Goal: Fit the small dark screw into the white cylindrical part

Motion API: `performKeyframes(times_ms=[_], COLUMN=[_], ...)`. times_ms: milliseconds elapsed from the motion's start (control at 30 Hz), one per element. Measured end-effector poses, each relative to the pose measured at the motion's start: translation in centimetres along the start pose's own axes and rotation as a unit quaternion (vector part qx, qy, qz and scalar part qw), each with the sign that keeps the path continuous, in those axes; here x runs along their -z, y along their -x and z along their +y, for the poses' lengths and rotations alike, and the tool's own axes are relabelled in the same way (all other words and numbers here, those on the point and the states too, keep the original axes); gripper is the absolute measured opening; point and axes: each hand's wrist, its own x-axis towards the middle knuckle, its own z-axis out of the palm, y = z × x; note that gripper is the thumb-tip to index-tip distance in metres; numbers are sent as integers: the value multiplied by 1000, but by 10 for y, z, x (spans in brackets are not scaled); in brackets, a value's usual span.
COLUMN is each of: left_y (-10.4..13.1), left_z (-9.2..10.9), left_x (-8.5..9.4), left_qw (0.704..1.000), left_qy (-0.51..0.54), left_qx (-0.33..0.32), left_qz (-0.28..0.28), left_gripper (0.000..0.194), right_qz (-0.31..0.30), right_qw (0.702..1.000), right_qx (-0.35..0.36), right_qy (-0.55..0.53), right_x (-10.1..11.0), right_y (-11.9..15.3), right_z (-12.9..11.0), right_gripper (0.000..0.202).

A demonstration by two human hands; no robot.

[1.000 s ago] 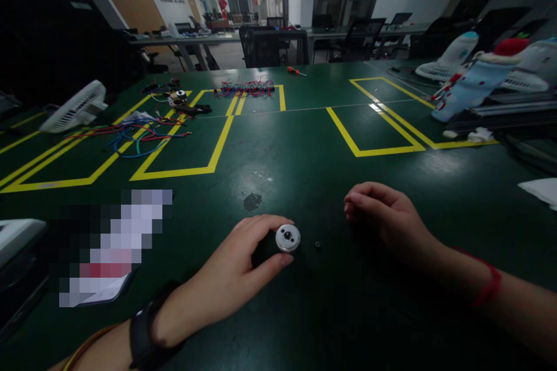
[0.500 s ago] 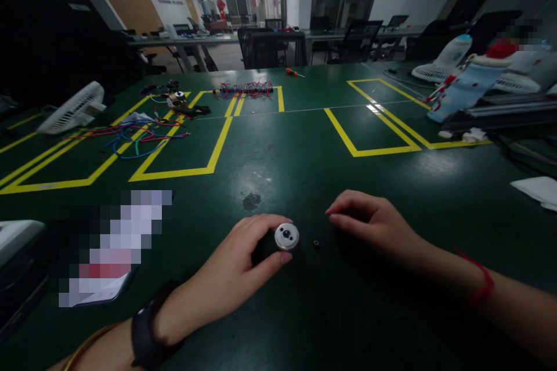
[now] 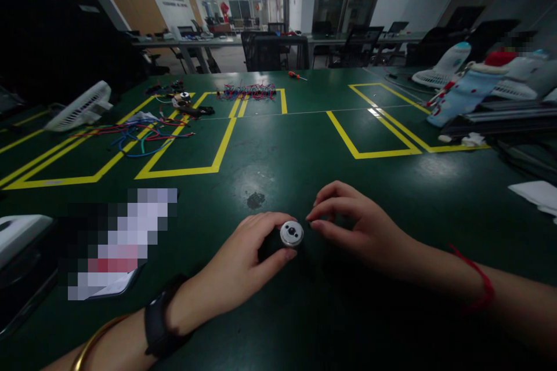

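On the green tabletop [image 3: 282,153], the left hand [image 3: 239,264] is clamping a round metal part [image 3: 291,234]; the right hand [image 3: 368,223] is nearing it — both now attending — fingertips almost meeting, hold unclear.

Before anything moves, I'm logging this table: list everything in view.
Metal disc: 1, silver, near centre
Wires: many, multicoloured, left, far middle
Screwdriver: 1, orange-handled, far edge
Fans: several, white, left and right
Bottle-like object: 1, blue, right
Phone-like device: 1, colours pixelated, near left
Tissue-like item: 1, white, right edge
Table: 1, green, beneath
Tape outlines: several, yellow, tabletop
Chairs: several, black, behind
Bands: 3, black, gold, red, wrists
Left hand: 1, bare, gripping disc
Right hand: 1, bare, beside disc
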Motion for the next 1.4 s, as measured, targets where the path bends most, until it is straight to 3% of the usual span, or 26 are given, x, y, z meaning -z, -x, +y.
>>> performKeyframes(times_ms=[167,467,700,900,1033,1400], left_y=[0,0,0,2,2,3], left_z=[-1,-3,-2,-3,-3,-4], left_x=[1,-1,1,1,2,0], left_qw=[1000,1000,1000,1000,1000,1000], left_qy=[0,-1,-3,-7,-4,-8], left_qx=[-2,-4,1,4,11,16], left_qz=[-6,-13,-11,-12,-17,-15], left_gripper=[36,35,36,39,38,38], right_qz=[-5,-48,24,89,97,94], right_qw=[998,986,997,943,926,932], right_qx=[54,83,-20,-213,-225,-219], right_qy=[25,139,-75,-239,-286,-275], right_x=[-8,-8,3,7,5,5], right_y=[-13,-12,0,17,21,20], right_z=[-16,-23,-6,30,34,28], right_gripper=[10,18,19,11,13,15])
